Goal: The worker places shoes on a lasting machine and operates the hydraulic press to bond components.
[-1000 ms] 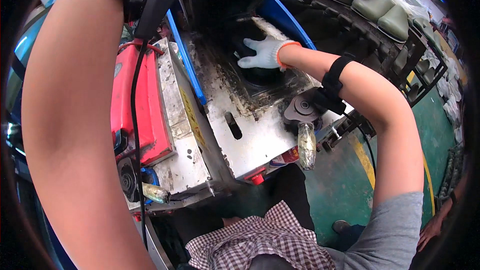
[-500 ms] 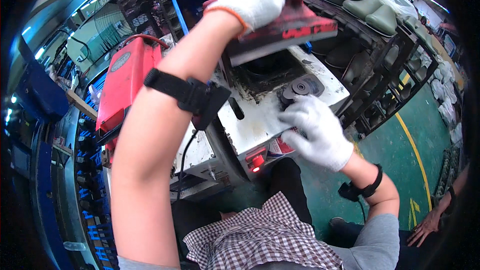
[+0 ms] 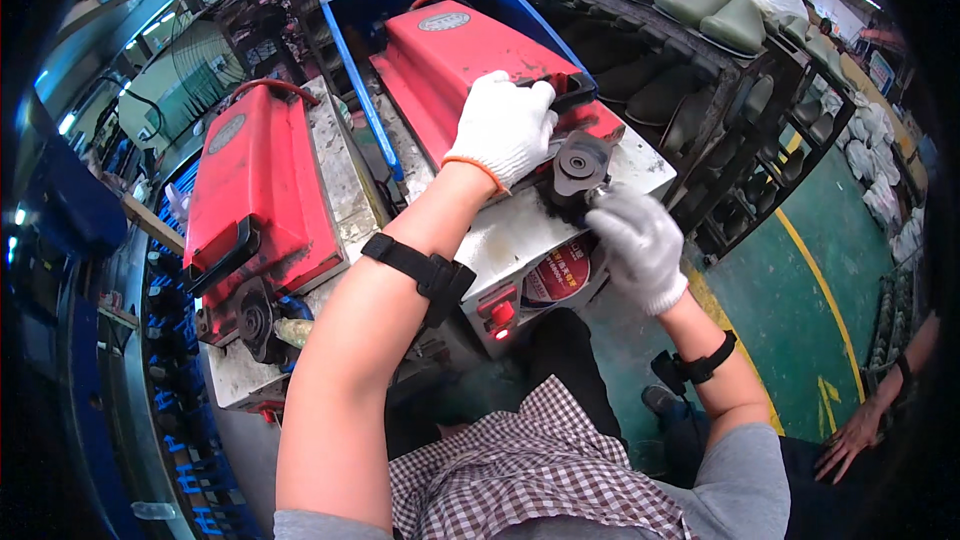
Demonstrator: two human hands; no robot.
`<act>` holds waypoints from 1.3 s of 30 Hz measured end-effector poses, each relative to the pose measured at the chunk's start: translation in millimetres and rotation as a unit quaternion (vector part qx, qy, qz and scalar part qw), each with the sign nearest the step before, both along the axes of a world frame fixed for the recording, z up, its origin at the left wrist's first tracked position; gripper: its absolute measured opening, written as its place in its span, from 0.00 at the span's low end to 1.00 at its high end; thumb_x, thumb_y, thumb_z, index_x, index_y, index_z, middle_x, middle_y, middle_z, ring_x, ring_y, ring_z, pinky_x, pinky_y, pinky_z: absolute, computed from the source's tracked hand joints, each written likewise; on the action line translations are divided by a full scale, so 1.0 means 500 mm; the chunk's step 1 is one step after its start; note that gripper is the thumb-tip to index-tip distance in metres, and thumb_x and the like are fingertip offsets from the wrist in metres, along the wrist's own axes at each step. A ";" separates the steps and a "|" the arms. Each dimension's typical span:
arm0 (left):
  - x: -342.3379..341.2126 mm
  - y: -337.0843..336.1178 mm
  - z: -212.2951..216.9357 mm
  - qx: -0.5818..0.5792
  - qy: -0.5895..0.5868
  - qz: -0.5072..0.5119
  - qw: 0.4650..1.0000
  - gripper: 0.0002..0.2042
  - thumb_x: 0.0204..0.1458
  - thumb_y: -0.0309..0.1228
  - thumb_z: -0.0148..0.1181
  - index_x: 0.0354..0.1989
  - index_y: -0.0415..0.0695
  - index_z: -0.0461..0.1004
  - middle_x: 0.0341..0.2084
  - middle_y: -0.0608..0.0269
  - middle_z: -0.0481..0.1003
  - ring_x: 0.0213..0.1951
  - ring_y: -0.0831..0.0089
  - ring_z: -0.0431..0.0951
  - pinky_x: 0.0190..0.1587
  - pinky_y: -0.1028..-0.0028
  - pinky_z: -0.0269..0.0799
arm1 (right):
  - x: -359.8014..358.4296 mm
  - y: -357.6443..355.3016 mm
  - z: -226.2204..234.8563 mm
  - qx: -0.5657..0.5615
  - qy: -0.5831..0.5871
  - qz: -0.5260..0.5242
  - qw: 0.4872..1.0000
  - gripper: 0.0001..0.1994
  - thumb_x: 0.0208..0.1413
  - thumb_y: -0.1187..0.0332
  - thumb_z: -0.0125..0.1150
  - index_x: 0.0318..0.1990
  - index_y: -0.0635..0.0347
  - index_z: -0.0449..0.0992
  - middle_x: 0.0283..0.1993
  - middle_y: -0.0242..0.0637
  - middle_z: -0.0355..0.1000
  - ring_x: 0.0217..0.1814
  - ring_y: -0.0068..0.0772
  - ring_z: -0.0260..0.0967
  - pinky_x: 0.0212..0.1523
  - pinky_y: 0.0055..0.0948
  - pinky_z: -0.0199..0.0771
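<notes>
A red metal lid (image 3: 455,70) lies lowered over the white machine body (image 3: 500,245) in front of me. My left hand (image 3: 503,130), in a white knit glove, has its fingers curled on the left part of the lid's black handle (image 3: 575,92). At the front edge below the handle is a black rotary latch (image 3: 581,164) with a round centre. My right hand (image 3: 642,248), also gloved, is at the lower right of this latch, its fingertips close to it. Motion smears its fingers, so whether they grip anything is unclear.
A second red-lidded machine (image 3: 262,180) stands at the left, its lid down. A blue frame (image 3: 365,100) surrounds the back of the nearer one. Racks of dark green shoes (image 3: 690,2) stand behind and right. Another person's hand (image 3: 850,440) rests at far right.
The raised red lid has come down onto the machine, with my left hand moving down and nearer. My right hand has shifted slightly right and lower, beside the latch.
</notes>
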State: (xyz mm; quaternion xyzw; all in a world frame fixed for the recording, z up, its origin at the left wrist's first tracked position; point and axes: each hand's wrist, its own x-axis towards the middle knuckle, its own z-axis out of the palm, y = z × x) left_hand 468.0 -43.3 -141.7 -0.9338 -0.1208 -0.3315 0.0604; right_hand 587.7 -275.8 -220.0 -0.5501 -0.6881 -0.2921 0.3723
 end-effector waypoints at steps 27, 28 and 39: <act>-0.745 -0.021 0.079 -0.146 0.084 0.292 0.942 0.16 0.60 0.44 0.66 0.46 0.44 0.80 0.39 0.45 0.82 0.47 0.46 0.83 0.52 0.53 0.77 | 0.041 0.250 0.123 -0.054 0.035 -0.130 0.989 0.20 0.50 0.73 0.67 0.53 0.51 0.83 0.60 0.48 0.78 0.67 0.55 0.73 0.69 0.48 0.74; -0.747 -0.016 0.080 -0.138 0.089 0.307 0.937 0.18 0.59 0.46 0.66 0.46 0.45 0.82 0.37 0.45 0.82 0.45 0.46 0.83 0.51 0.54 0.77 | 0.042 0.251 0.119 -0.031 0.020 -0.106 0.994 0.20 0.50 0.73 0.67 0.53 0.51 0.83 0.61 0.48 0.78 0.69 0.54 0.72 0.70 0.48 0.73; -0.688 0.046 0.069 -0.211 0.132 0.419 0.873 0.24 0.45 0.56 0.70 0.42 0.51 0.89 0.38 0.51 0.86 0.45 0.52 0.86 0.51 0.60 0.80 | 0.058 0.259 0.101 -0.068 0.048 -0.152 0.985 0.19 0.55 0.75 0.64 0.55 0.52 0.81 0.67 0.50 0.75 0.76 0.54 0.66 0.75 0.47 0.68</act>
